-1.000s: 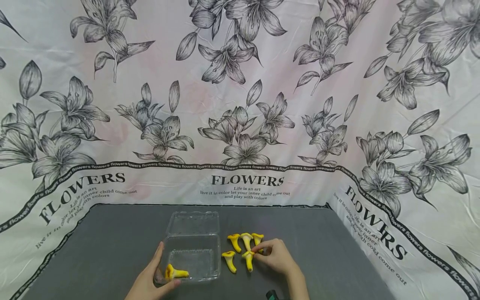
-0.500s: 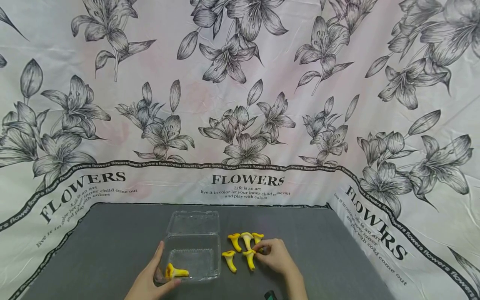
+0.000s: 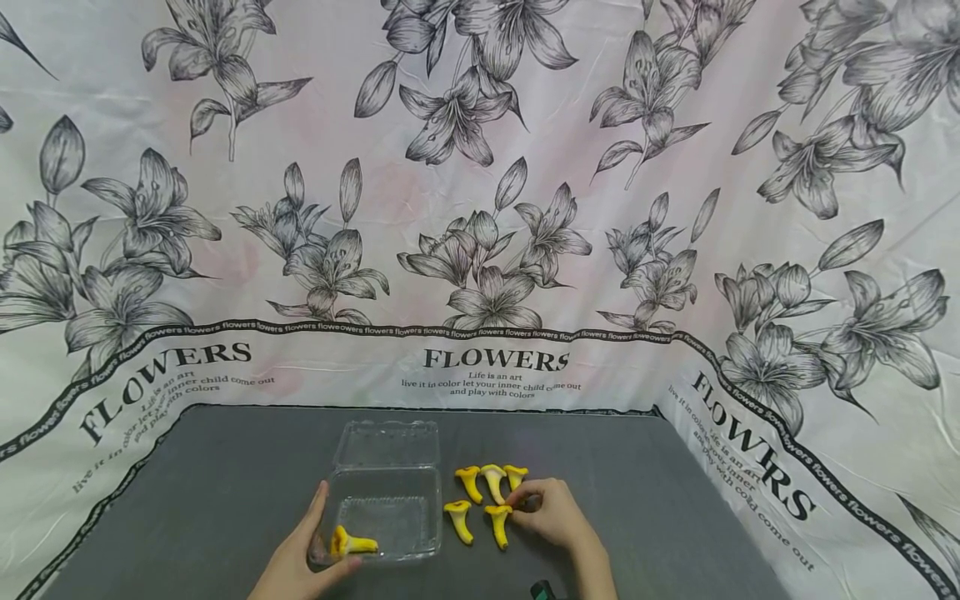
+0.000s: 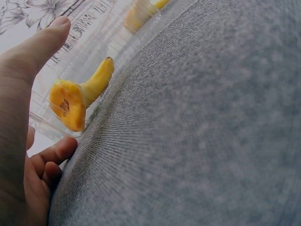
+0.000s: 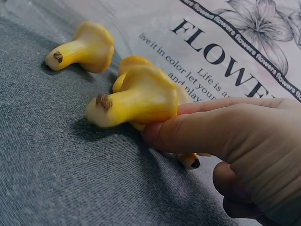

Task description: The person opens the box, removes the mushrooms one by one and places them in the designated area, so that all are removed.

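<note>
A clear plastic clamshell box (image 3: 438, 521) lies with its lid (image 3: 385, 446) folded back. Inside, near the front left corner, one yellow chanterelle mushroom (image 3: 352, 543) rests on its side; the left wrist view shows its orange cap (image 4: 68, 106) through the plastic. My left hand (image 3: 296, 554) holds the box at that corner, thumb along the front and fingers along the left side. Right of the box, several more chanterelles (image 3: 458, 523) lie in two rows. My right hand (image 3: 553, 515) pinches the front right chanterelle (image 5: 136, 101) by its cap edge, stem pointing toward me.
A grey cloth-covered table (image 3: 675, 517) is bordered by a white curtain (image 3: 495, 375) printed with flowers and lettering. At the bottom edge of the head view, a small dark object (image 3: 542, 590) shows partly. Another chanterelle (image 5: 84, 47) lies beside the pinched one.
The pinched chanterelle has shifted slightly toward me and its stem has turned a little. My left hand and the box have stayed in place.
</note>
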Available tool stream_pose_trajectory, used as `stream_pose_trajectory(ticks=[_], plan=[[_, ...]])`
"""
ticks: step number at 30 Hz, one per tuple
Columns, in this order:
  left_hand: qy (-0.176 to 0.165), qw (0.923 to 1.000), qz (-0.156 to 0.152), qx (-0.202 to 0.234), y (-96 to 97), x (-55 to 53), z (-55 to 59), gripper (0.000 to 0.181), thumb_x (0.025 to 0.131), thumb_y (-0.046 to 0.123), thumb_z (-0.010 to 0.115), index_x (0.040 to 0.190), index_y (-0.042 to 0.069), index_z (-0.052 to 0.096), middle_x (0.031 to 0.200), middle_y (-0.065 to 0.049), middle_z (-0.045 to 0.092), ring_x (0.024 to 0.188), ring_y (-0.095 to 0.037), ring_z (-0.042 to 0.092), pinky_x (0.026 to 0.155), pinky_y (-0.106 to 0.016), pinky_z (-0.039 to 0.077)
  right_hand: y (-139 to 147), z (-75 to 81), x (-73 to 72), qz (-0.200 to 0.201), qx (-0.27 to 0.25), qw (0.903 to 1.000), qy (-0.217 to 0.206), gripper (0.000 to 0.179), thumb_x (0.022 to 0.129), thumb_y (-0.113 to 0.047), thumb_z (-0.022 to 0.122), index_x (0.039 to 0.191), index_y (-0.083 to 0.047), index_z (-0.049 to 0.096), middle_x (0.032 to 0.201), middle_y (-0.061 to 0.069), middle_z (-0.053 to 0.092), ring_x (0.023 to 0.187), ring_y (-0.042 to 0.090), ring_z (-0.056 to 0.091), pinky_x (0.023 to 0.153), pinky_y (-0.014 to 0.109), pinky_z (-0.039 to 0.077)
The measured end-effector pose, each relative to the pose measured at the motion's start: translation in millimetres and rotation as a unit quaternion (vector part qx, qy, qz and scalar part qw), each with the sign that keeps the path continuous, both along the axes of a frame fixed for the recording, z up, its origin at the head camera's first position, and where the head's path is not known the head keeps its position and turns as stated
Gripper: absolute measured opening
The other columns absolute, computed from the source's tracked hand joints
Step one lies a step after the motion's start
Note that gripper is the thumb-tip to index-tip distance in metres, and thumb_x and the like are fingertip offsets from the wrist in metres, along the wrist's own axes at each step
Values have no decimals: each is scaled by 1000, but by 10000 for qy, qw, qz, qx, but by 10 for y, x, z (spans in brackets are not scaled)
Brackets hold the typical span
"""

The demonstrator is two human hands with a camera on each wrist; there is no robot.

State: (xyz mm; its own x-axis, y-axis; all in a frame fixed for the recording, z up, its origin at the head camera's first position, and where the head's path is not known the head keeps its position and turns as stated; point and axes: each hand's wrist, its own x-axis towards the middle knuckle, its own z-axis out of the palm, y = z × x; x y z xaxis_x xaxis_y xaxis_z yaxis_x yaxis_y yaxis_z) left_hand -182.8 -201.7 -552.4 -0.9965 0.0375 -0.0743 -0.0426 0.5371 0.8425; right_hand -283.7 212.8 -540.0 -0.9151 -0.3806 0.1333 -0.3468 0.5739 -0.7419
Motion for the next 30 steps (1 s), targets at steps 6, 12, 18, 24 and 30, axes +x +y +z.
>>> stream_pose_trajectory(ticks=[6, 12, 18, 24, 30], plan=[[45, 10000, -7, 39, 1, 1, -4, 121, 88, 41, 87, 173, 17, 5, 83, -3, 48, 72, -15, 46, 64, -28, 42, 1, -17, 8, 50, -68, 9999, 115, 12, 86, -10, 87, 91, -21, 83, 87, -10, 75, 49, -1, 37, 50, 21, 38], [-18, 10000, 41, -19, 9, -11, -8, 122, 87, 43, 87, 173, 17, 4, 86, -3, 48, 72, -17, 46, 64, -29, 42, 15, -9, 9, 58, -59, 9999, 122, 15, 86, -8, 87, 91, -20, 83, 93, -6, 78, 55, 1, 50, 54, 22, 45], [-30, 10000, 46, -16, 2, -14, -3, 122, 87, 42, 87, 173, 17, 4, 86, -4, 48, 72, -18, 46, 65, -29, 42, 35, 52, 9, -45, 128, 9999, 77, 19, 88, -6, 84, 92, -24, 83, 96, -8, 78, 82, 4, 67, 69, 25, 52], [12, 10000, 13, 1, -7, -17, -9, 122, 88, 43, 86, 173, 19, 3, 85, -3, 48, 72, -16, 46, 65, -29, 41, 45, 93, 8, -152, 48, 9996, 238, 10, 95, -9, 80, 96, -19, 83, 102, -2, 79, 63, 1, 57, 58, 24, 49], [45, 10000, -21, 85, -7, -1, -6, 121, 88, 41, 87, 173, 17, 4, 84, -3, 48, 71, -16, 46, 64, -28, 42, 19, 62, 9, -397, -122, 9977, 544, 10, 100, -19, 76, 98, -12, 83, 97, -1, 80, 76, 0, 67, 64, 24, 54]])
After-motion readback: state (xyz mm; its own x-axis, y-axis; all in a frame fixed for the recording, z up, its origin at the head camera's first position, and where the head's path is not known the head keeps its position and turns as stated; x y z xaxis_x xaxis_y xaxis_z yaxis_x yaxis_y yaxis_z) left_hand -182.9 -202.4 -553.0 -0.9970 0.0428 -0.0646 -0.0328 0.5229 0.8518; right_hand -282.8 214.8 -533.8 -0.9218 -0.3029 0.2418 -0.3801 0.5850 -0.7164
